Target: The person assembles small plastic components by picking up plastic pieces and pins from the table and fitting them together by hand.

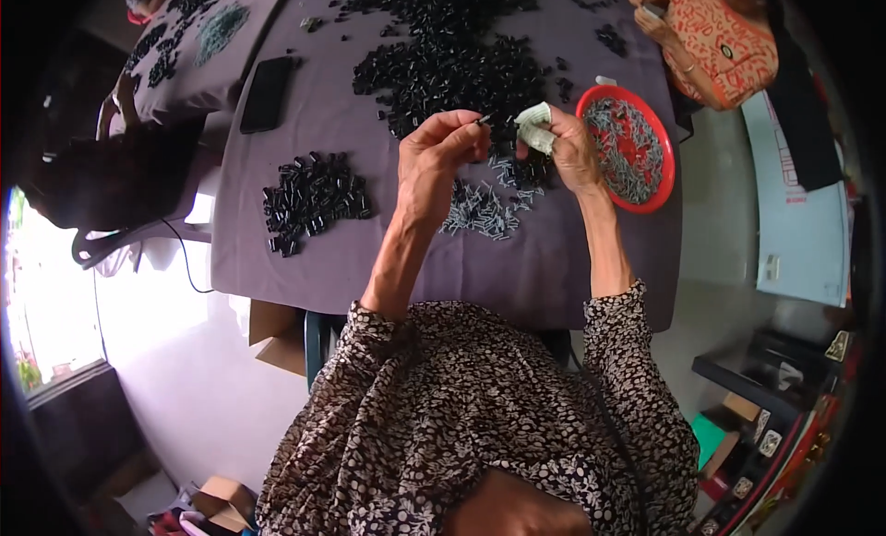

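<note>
My left hand (pixel 436 153) is closed in a pinch, with a small black piece (pixel 483 121) at its fingertips; a greyish tip shows on it. Pale cloth or tape (pixel 537 128) wraps the fingers of my right hand (pixel 574 153), which are curled together just to the right; what they hold, if anything, I cannot make out. Below both hands lies a loose pile of grey screw-like pins (pixel 484 213). A big heap of small black parts (pixel 452 70) spreads beyond my hands. Left of my forearm sits a smaller pile of black cylindrical parts (pixel 314 199).
A red round tray (pixel 666 172) of grey pins stands right of my right hand. On the purple tablecloth (pixel 517 278), a black phone (pixel 267 95) lies at left. Another person in orange patterned clothing (pixel 720 47) sits at far right; a bag-like dark shape (pixel 120 181) is at left.
</note>
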Demonstrator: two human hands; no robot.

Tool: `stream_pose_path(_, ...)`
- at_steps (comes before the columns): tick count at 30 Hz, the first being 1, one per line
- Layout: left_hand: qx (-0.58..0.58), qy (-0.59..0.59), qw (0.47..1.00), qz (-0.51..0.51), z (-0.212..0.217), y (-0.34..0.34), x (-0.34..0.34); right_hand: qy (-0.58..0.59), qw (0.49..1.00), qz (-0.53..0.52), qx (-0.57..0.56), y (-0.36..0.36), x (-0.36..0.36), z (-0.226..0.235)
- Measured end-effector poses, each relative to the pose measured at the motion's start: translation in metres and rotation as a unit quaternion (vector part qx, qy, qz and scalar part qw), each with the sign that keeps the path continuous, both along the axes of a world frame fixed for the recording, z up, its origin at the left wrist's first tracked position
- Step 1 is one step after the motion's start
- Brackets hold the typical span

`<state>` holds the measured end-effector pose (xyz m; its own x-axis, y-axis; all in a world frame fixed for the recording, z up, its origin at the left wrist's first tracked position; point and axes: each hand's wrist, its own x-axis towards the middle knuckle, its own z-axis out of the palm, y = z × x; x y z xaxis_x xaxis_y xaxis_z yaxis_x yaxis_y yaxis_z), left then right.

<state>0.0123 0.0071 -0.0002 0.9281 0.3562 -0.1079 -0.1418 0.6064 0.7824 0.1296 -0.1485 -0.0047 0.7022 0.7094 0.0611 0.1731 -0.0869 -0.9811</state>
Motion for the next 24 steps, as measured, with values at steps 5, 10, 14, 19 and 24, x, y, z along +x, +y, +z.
stream_pose_path(5,-0.010,-0.019,1.000,-0.006,0.013,-0.017,0.001,0.013,0.996,0.005,0.089,0.006,-0.017,0.025)
stream_pose_path(10,0.012,-0.039,0.999,-0.007,0.014,-0.016,-0.001,-0.046,0.996,0.000,0.081,0.008,-0.024,0.030)
stream_pose_path(14,0.017,-0.028,0.999,0.002,0.013,-0.017,-0.001,-0.050,0.996,-0.012,0.075,0.011,-0.031,0.035)
stream_pose_path(19,0.041,-0.014,0.998,0.035,0.015,-0.021,-0.001,-0.374,0.926,-0.046,-0.011,0.015,-0.036,0.044)
stream_pose_path(24,0.077,-0.013,0.996,0.040,0.013,-0.020,-0.003,-0.438,0.897,-0.041,-0.044,0.013,-0.034,0.047)
